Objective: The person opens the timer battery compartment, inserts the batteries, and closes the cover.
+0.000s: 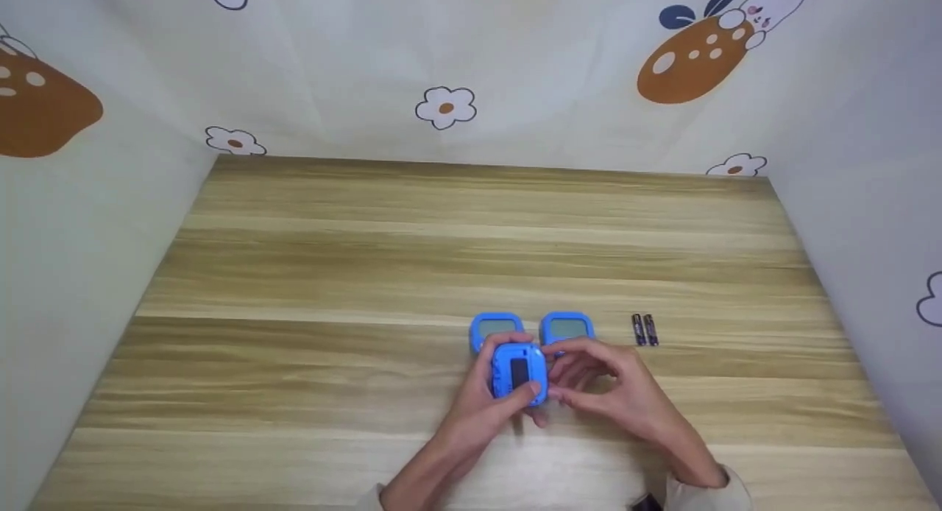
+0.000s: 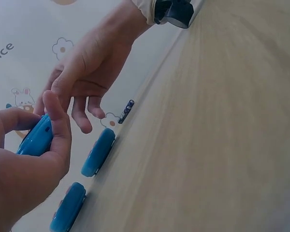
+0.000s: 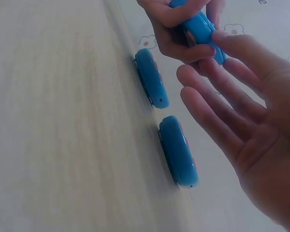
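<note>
My left hand grips a blue digital timer, its back turned up toward the head camera. A dark rectangle shows on that back, and the left thumb presses near its lower corner. My right hand has its thumb and forefinger at the timer's right edge, pinching it; the other fingers hang loosely curved below. In the right wrist view, the held timer sits between both hands, above the table. Its screen side is hidden in the head view.
Two more blue timers, a left one and a right one, lie screen up just beyond the hands. Two dark batteries lie side by side to their right. Patterned cloth walls bound the wooden table.
</note>
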A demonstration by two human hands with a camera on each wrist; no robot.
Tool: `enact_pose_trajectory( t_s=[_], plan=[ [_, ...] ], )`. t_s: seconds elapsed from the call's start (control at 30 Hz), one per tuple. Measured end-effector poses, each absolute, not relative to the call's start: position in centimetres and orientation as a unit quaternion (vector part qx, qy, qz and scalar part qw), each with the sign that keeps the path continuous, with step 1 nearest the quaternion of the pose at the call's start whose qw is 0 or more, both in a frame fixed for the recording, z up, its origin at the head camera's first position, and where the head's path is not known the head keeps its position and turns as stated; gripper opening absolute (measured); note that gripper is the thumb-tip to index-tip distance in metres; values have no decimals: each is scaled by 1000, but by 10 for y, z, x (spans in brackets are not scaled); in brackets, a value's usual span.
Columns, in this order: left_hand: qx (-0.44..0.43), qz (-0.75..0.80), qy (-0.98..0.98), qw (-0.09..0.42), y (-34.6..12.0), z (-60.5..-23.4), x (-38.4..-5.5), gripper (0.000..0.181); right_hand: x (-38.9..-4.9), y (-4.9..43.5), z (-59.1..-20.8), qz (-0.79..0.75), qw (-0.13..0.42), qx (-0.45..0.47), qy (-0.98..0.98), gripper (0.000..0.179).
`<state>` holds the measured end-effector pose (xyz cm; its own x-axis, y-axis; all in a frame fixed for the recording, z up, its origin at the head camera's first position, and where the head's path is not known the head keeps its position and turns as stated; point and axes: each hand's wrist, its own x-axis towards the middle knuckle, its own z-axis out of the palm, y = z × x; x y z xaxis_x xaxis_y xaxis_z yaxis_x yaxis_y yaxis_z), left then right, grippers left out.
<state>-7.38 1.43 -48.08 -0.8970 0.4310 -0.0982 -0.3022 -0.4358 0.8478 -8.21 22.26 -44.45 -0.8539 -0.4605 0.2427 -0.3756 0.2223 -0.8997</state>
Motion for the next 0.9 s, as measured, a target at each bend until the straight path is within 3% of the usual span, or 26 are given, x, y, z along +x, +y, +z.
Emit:
enact_pose_trajectory(
  t_s=[0.7,0.9],
  plan=[
    [70,858,457,226,13,-480,-72,62,-83,222,-442,-560,31,-269,783,41],
    [91,832,493,236,7,-479,-79,58,-84,226,-439,-539,15,-288,791,57]
  ],
)
